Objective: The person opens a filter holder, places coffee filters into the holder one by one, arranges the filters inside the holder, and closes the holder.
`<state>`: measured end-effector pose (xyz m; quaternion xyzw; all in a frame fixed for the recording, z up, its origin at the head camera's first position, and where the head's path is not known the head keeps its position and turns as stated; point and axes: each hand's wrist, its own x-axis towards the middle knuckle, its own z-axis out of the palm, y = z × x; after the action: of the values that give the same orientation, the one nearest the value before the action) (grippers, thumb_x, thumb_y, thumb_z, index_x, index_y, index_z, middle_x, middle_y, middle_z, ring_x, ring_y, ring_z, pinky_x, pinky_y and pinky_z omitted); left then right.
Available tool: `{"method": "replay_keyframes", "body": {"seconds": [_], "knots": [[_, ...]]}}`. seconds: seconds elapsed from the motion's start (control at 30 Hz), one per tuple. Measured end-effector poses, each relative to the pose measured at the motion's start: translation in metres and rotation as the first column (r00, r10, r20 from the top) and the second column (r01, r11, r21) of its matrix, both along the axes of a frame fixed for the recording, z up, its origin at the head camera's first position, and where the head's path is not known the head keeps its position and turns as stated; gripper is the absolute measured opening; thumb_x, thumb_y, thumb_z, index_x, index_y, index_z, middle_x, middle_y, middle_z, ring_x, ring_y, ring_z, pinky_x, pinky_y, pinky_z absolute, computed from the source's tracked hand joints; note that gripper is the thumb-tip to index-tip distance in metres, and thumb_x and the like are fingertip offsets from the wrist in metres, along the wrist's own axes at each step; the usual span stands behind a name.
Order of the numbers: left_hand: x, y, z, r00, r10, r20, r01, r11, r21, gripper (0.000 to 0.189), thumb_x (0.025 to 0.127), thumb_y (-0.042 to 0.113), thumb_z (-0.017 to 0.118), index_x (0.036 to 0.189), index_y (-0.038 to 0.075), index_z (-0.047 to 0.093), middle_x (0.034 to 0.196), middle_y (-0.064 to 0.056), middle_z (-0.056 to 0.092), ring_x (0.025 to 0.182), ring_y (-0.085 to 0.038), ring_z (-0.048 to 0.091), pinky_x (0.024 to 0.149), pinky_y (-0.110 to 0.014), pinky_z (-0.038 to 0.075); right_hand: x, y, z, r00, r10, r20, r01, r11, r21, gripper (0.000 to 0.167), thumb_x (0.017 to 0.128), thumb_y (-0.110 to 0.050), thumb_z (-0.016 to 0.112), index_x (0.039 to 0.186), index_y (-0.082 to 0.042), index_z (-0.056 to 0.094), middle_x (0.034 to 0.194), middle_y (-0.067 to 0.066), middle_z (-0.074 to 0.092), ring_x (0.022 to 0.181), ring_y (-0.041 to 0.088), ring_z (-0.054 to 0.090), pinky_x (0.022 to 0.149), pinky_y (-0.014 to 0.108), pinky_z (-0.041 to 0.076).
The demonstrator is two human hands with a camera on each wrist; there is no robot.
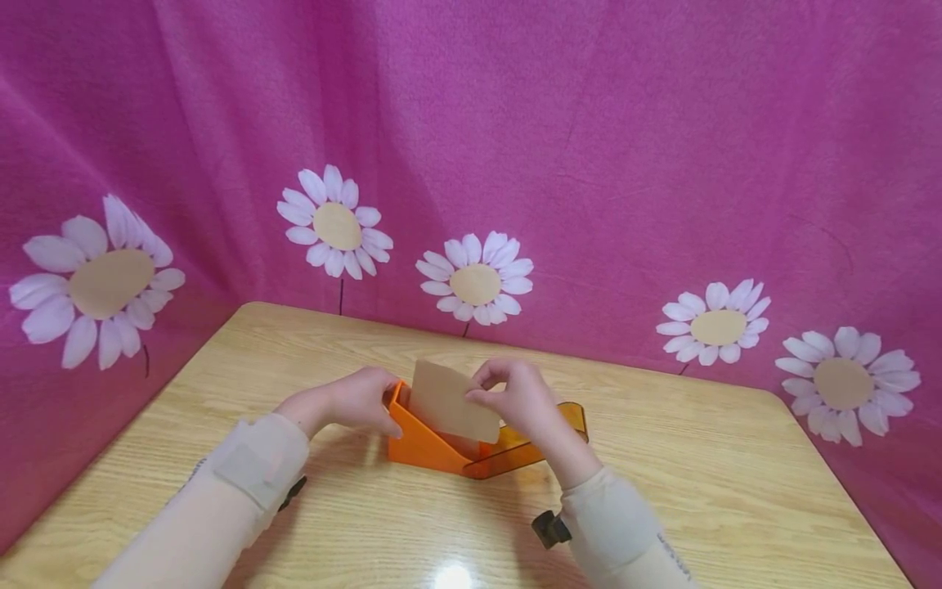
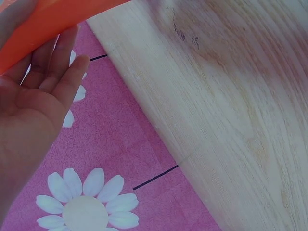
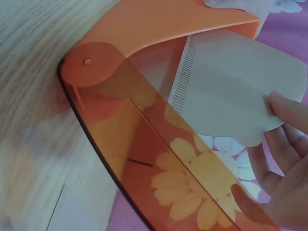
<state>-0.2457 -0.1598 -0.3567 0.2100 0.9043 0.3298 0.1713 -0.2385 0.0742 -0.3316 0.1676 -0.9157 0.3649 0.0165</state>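
An orange coffee filter holder (image 1: 423, 442) stands on the table with its amber see-through lid (image 1: 518, 446) swung down to the right. My left hand (image 1: 359, 401) grips the holder's tall left end, thumb on one side and fingers on the other. A brown paper coffee filter (image 1: 449, 401) with a crimped edge stands partly inside the holder, its upper part sticking out. My right hand (image 1: 518, 397) pinches the filter's right edge between thumb and fingers, above the lid. In the right wrist view the filter (image 3: 231, 86) leans out of the holder's opening (image 3: 192, 36).
The wooden table (image 1: 699, 483) runs back to a magenta cloth (image 1: 589, 164) printed with large white daisies. This cloth also hangs along the left and right sides. Dark straps show at both wrists, and a bright light reflection lies near the table's front.
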Motion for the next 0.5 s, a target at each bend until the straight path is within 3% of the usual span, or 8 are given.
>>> {"method": "replay_keyframes", "body": {"seconds": [0.5], "knots": [[0.001,0.000,0.001,1.000,-0.001,-0.007,0.001,1.000,0.002,0.026,0.072,0.009,0.077,0.093,0.005,0.062,0.083,-0.001,0.060,0.074,-0.014,0.050,0.071,-0.027,0.044,0.000,-0.010,-0.018,0.998,0.040,-0.047,-0.041,0.999,-0.010,0.011,0.075,-0.010,0.076,0.070,-0.011,0.066,0.070,-0.002,0.066,0.075,0.011,0.059,0.081,0.037,0.048]]}}
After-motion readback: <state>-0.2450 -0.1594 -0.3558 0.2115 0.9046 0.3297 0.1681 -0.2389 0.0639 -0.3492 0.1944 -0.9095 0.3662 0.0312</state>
